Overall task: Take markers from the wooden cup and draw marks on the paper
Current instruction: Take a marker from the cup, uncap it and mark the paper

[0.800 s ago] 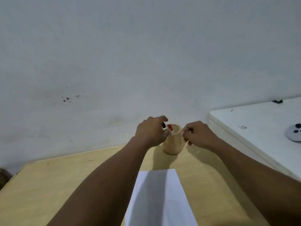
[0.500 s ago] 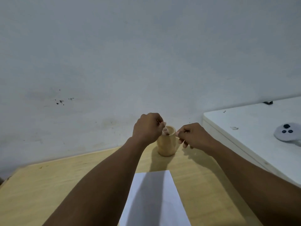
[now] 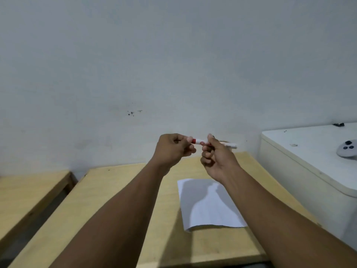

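Observation:
A white marker with a red cap lies level in the air between both hands, above the wooden table. My left hand pinches the red cap end. My right hand grips the white barrel, whose tail sticks out to the right. A white sheet of paper lies flat on the table below and in front of my right hand. The wooden cup is hidden behind my right hand; only a thin sliver of its rim may show.
A white cabinet top stands at the right, higher than the table, with a grey round controller on it. A second wooden table sits at the left across a narrow gap. A white wall rises right behind.
Both hands have lifted away from the cup with the marker, which now lies level between them. The camera has swung left, so the table's left edge and the second table show.

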